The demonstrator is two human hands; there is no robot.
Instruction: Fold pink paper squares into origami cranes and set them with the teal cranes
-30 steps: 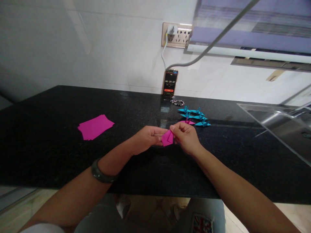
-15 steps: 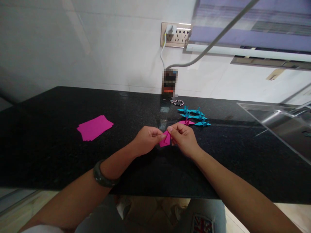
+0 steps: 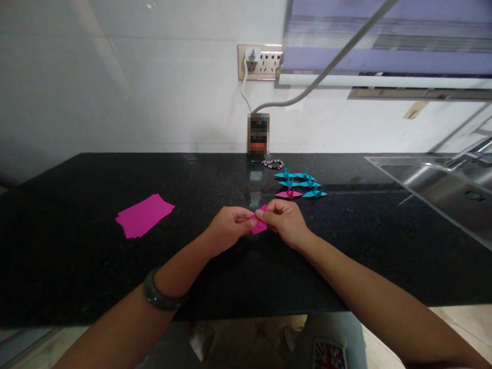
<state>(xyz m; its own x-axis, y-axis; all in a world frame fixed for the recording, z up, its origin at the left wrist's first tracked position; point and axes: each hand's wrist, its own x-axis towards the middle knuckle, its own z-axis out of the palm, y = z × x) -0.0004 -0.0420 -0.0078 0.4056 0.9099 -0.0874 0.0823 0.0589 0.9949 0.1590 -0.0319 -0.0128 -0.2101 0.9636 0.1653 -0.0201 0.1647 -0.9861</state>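
Left hand (image 3: 227, 229): curled, fingers (image 3: 246, 221) pinched onto the left edge of the folded pink paper (image 3: 260, 224); dark bangle (image 3: 159, 296) on the wrist.
Right hand (image 3: 285, 222): curled, fingers (image 3: 262, 215) closed narrow on the top and right side of the same paper, thumb tip meeting the left thumb over it.
Folded pink paper: small, partly folded, held between both hands just above the worktop (image 3: 77, 256); only a short flap showing between the fingertips, the rest hidden behind them; contact with the worktop impossible to tell.
Position on worktop: near the middle, towards the front edge, straight ahead of the body.
Pink sheets (image 3: 143, 216): loose flat stack, lying well to the left of the hands, apart from them.
Pink crane (image 3: 288, 194): finished, standing just behind the right hand, beside the blue ones.
Blue cranes (image 3: 303, 182): small cluster, close together, behind and slightly right of the hands.
Bead bracelet (image 3: 272, 164): lying behind the cranes, near the wall.
Phone (image 3: 258, 134): propped upright against the wall behind the bracelet, screen blurred out.
Wall socket (image 3: 260, 62): above the phone, white plug in its left end, white cable hanging down towards the phone.
Sink (image 3: 442, 189): steel, sunk into the worktop at far right, well apart from the hands.
Grey hose (image 3: 326, 69): running diagonally across the wall from upper right down towards the phone.
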